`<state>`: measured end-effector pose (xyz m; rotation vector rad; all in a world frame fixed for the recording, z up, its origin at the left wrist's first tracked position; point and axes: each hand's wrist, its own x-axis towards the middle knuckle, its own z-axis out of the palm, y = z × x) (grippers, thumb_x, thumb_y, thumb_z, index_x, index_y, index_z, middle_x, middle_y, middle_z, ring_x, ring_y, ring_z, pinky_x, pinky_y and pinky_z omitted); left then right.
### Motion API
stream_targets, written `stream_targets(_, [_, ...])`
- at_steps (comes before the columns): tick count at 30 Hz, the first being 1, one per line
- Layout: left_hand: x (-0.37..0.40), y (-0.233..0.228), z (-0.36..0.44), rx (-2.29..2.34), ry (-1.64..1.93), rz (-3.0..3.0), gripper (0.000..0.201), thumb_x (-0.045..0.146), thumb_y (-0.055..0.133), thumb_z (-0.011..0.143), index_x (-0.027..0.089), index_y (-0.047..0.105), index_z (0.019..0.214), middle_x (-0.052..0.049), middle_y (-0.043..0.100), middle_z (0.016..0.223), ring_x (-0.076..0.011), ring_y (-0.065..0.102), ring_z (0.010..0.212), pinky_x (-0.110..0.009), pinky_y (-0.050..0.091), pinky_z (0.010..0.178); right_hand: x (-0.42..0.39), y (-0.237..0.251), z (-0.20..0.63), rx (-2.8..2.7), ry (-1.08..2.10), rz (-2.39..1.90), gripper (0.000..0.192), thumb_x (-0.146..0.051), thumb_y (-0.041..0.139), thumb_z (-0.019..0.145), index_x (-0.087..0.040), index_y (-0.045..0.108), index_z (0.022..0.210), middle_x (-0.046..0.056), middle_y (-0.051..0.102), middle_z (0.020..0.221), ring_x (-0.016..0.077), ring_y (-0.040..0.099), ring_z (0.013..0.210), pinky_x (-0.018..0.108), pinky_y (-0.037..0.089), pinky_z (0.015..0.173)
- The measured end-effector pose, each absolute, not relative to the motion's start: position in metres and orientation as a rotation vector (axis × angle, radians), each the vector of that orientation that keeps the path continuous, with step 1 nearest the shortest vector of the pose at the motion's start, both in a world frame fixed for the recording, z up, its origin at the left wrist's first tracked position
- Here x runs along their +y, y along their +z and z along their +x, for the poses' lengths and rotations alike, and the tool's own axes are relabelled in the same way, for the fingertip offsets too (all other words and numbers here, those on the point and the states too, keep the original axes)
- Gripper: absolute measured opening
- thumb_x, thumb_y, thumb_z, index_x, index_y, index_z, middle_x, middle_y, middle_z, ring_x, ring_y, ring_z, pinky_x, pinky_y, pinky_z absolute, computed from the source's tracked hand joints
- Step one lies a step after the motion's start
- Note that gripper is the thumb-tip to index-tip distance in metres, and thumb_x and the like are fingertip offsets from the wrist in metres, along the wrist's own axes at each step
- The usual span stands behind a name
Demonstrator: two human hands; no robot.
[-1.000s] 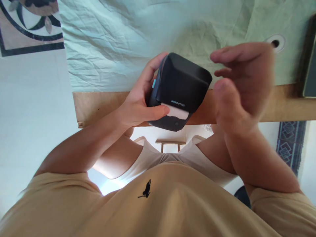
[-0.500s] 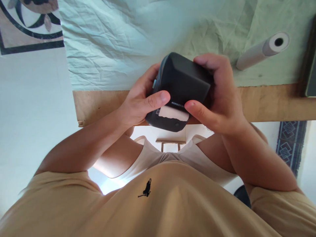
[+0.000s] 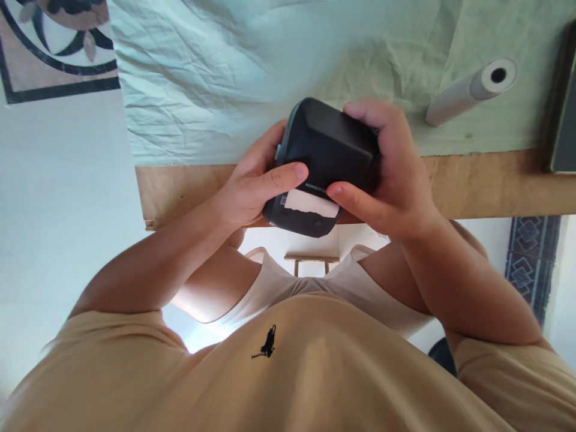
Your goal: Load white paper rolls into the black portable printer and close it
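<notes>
Printer (image 3: 335, 141) sits between the hands, long axis roughly one to seven o'clock. Left hand (image 3: 252, 183) clasps it, printer at three o'clock; right hand (image 3: 400, 171) grips it, printer at nine. Neither nearer. White paper strip (image 3: 312, 204) near six. Far-side fingertips hidden; contact there uncertain.

The tan shirt (image 3: 328, 360) bears a small black motif (image 3: 269, 342) between six and seven o'clock, its thin stroke pointing towards eight. The short left sleeve (image 3: 114, 342), at eight o'clock, and right sleeve (image 3: 508, 366), at four, match it. White shorts (image 3: 310, 285), creased mid-front, show at six o'clock.
</notes>
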<state>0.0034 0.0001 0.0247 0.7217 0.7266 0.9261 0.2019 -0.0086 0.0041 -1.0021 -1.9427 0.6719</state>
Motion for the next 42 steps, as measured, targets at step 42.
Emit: stream_targets(42, [0.001, 0.029, 0.022, 0.899, 0.993, 0.531, 0.032, 0.046, 0.054, 0.093, 0.019, 0.066, 0.08, -0.009, 0.075, 0.081, -0.0315, 0.071, 0.113, -0.038, 0.061, 0.085, -0.011, 0.004, 0.2, -1.964, 0.571, -1.018, 0.06, -0.052, 0.055, 0.091, -0.029, 0.038, 0.143, 0.01, 0.055, 0.139, 0.0282, 0.058, 0.127, 0.051, 0.055, 0.107])
